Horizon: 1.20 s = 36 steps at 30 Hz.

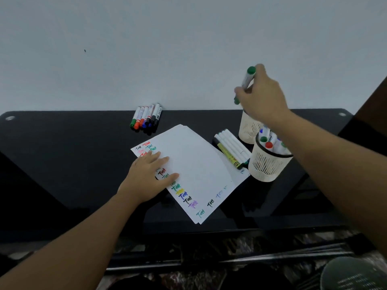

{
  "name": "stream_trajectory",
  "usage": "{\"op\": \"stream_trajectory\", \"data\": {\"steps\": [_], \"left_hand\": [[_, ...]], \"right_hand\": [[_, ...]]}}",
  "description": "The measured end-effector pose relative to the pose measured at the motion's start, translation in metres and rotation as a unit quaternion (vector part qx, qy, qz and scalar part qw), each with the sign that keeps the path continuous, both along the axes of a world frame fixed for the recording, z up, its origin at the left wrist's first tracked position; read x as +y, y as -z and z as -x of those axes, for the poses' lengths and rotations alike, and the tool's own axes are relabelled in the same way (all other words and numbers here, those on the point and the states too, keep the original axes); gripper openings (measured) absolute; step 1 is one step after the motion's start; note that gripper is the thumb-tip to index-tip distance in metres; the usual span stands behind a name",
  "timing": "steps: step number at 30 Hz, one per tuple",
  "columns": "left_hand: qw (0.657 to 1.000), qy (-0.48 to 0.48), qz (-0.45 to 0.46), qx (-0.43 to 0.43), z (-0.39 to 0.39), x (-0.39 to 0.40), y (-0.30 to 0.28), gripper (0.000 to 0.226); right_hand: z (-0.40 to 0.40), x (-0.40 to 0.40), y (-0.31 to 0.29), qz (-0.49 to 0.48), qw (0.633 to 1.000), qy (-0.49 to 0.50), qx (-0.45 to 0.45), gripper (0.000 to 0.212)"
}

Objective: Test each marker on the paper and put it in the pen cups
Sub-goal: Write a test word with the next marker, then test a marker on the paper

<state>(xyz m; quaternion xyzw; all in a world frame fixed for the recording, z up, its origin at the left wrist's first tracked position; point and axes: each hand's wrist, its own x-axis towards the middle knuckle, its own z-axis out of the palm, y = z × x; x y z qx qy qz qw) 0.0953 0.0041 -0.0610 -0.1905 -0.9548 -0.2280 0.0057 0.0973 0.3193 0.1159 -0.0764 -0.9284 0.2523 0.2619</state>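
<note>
looking down, we see a broad glossy black table [62,164] set against a pale grey wall [167,38]. near its middle lies a tilted stack of white paper sheets [199,164], with small test scribbles in red, green, yellow, blue, black and purple along its left and near edges. our left hand [146,178] lies flat on the left part of the paper, fingers straight and spread a little, pressing the sheets down. our right hand [261,97] is raised above the far right of the table, its fingers curled round a white marker with a green cap and green end [248,80], held tilted in the air over the far cream mesh pen cup [248,130]. we cannot tell what that cup holds. just near of it stands a second cream mesh pen cup with a dark rim [266,166], holding several white markers with green, red and blue ends. between the paper and the cups lies a row of white pens with one yellow and black marker [230,149], resting partly on the sheets' right corner. at the far edge, left of centre, lies a small bunch of white markers with green, orange, blue and black caps [146,118], side by side and well apart from the cups.
</note>
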Motion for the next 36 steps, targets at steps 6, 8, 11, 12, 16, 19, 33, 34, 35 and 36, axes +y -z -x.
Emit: {"op": "stream_trajectory", "data": {"steps": [6,8,11,12,16,19,33,34,35,36], "left_hand": [[1.000,0.000,-0.012,0.008,0.001,0.000,0.002,0.100],[1.000,0.003,-0.011,0.014,0.003,0.000,0.003,0.100],[1.000,0.005,-0.008,0.015,0.005,-0.001,0.005,0.101],[1.000,0.004,-0.009,0.015,0.005,-0.001,0.006,0.102],[1.000,0.005,-0.014,0.017,0.004,-0.001,0.005,0.104],[1.000,0.002,-0.017,0.014,0.004,-0.001,0.003,0.102],[0.993,-0.035,-0.110,0.000,0.005,-0.006,-0.011,0.073],[0.991,-0.046,-0.124,0.009,0.008,-0.010,-0.014,0.070],[0.990,-0.056,-0.131,0.015,0.013,-0.013,-0.017,0.066],[0.990,-0.062,-0.128,0.020,0.018,-0.018,-0.020,0.063]], "right_hand": [[0.004,0.043,0.004,0.036,0.995,0.086,-0.038,0.026],[0.004,0.048,0.009,0.027,0.994,0.096,-0.046,0.028],[0.003,0.051,0.013,0.021,0.993,0.104,-0.055,0.027],[0.004,0.052,0.014,0.017,0.992,0.103,-0.066,0.026],[0.000,0.054,0.016,0.038,0.990,0.090,-0.099,0.043],[-0.001,0.053,0.014,0.044,0.993,0.082,-0.073,0.050],[0.002,-0.024,0.008,-0.059,0.992,-0.079,-0.082,0.015],[0.003,-0.033,0.014,-0.061,0.988,-0.101,-0.098,0.015],[0.006,-0.041,0.021,-0.067,0.983,-0.122,-0.116,0.014],[0.008,-0.049,0.029,-0.077,0.978,-0.143,-0.132,0.014]]}}
